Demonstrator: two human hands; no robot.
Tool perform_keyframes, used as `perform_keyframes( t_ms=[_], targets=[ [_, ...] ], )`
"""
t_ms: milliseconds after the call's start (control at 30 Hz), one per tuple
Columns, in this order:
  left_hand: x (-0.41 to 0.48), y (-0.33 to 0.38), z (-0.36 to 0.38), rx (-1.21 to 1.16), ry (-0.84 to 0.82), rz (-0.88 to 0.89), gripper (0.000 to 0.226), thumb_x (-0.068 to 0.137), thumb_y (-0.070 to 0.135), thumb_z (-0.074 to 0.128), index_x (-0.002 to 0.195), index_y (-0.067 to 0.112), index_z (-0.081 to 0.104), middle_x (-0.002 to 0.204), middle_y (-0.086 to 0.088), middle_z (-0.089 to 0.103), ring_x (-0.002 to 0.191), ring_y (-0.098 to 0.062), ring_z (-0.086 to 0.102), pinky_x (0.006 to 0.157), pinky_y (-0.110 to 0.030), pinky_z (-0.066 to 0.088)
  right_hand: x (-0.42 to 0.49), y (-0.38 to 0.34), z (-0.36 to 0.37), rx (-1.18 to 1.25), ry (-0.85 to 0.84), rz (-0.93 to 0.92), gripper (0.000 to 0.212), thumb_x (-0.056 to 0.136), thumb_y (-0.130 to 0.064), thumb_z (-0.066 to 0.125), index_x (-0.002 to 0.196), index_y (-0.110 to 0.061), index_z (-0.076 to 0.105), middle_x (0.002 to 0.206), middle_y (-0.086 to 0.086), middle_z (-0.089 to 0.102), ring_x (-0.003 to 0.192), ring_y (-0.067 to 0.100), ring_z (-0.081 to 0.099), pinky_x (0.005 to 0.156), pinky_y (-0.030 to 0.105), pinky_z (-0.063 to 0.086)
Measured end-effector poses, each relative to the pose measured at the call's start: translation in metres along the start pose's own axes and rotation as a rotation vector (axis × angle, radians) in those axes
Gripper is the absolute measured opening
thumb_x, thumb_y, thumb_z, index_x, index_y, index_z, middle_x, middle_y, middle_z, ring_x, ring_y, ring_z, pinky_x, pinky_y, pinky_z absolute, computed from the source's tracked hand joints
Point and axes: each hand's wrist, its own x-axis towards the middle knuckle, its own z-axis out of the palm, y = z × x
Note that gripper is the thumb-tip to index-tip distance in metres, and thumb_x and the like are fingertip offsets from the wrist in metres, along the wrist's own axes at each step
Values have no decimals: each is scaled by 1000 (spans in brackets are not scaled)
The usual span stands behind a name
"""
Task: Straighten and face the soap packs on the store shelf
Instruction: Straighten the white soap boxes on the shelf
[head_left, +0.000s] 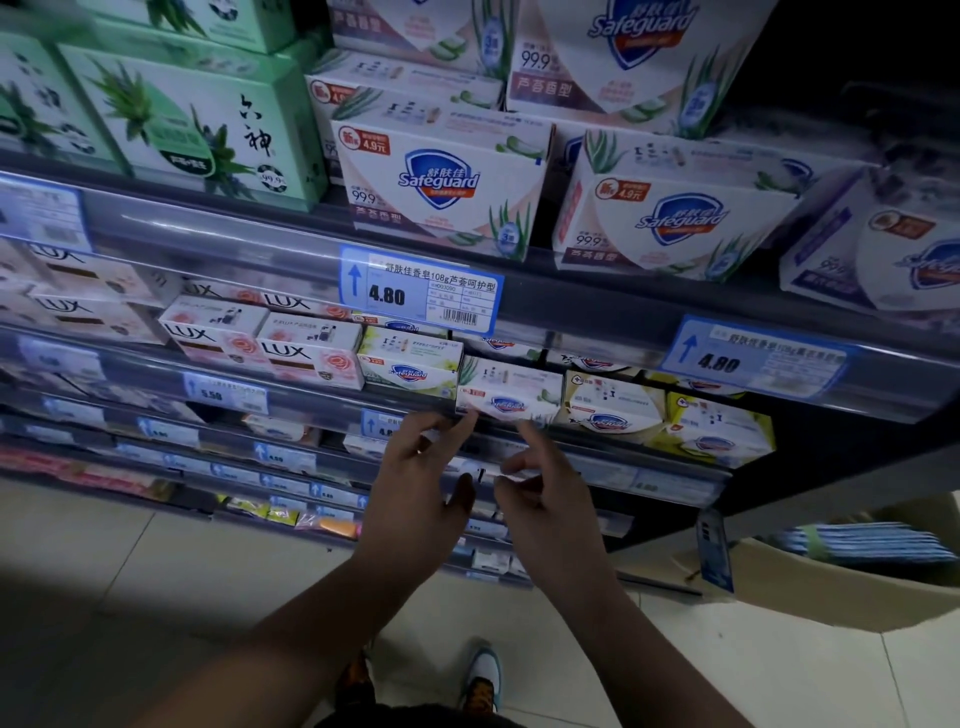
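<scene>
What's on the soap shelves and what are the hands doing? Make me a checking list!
Surface: middle shelf, price tags along its edge.
Job's things: white Safeguard pack sits crooked, poking forward; Lux packs face front.
Clutter: cardboard box on the floor, right.
Grippers: left hand and right hand open, fingertips just below the crooked pack, holding nothing.
Cables: nothing seen.
Surroundings: bigger Safeguard boxes above; tiled floor.

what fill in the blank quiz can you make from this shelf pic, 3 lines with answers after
1. The pink rose packs left of the Safeguard row carry the brand name ____.
2. The blue price tag under the aloe Safeguard box reads ____.
3. The left hand and right hand reach toward a white Safeguard pack and hold ____.

Missing words: LUX; 4.80; nothing
</scene>
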Motion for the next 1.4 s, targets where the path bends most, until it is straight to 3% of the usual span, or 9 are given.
perform_keyframes(
  t_ms=[133,333,467,600,833,1033,1167,1267,1400],
  targets=[
    [5,-1,3,23,-29,-12,76,82,9,79,150,16,47,136,-13,47,113,-21,59,91,-23,47,1,0,-1,2,-28,20,62,98,-13,59,154,-29,37,102,-19,60,85,-11,61,67,12,43],
    [6,1,-7,10,-75,-13,73,85,12,76,151,18,46,135,-9,46,114,-21,58,84,-30,54,0,-12,1,-19,-28,-25,57,97,-14,60,149,-30,44,96,-16,65,83,-5,63,64,10,44],
    [14,-10,-45,44,136,28,54,83,8,73,135,19,62,118,-2,55,99,-14,56,83,-26,49,5,-28,9,-47,-40,-135,40,96,-12,62,134,-26,61,93,-15,68,78,-1,64,67,15,47],
    [42,-32,-84,367,287,37,56,78,16,76,132,9,61,123,-18,55,112,-35,48,91,-43,44,13,-47,21,-62,-80,-195,40,99,-15,60,137,-25,58,99,-17,66,83,1,61,74,22,48],
    [74,-50,-99,554,59,37,60,78,39,81,133,20,65,119,-20,59,118,-45,50,110,-59,34,23,-57,36,-75,-36,-129,39,100,-13,59,138,-23,55,110,-6,63,92,0,59,71,12,38],
    [76,-63,-114,301,126,253,48,67,18,93,110,11,75,104,-9,68,102,-34,56,85,-32,37,17,-59,43,-29,146,-158,24,96,-5,65,117,-12,56,110,3,62,91,17,64,77,34,54],
    [68,-61,-130,-41,55,333,44,78,18,86,118,19,68,110,1,69,104,-14,59,82,-14,43,10,-57,46,-10,268,-250,35,91,-4,72,123,-5,58,108,-11,61,95,9,66,76,27,57],
    [59,-58,-140,-461,-28,205,34,89,28,76,121,25,65,108,14,73,102,0,68,81,-10,51,3,-62,47,129,271,-211,34,96,-22,69,127,-26,57,112,-12,68,104,1,67,79,13,53],
    [52,-57,-148,-895,-72,-44,29,85,26,78,111,16,71,85,-18,71,67,-6,66,59,-18,51,-5,-77,52,523,107,-160,22,95,-27,64,117,-30,61,106,-10,78,96,4,72,77,19,58]
  ],
)
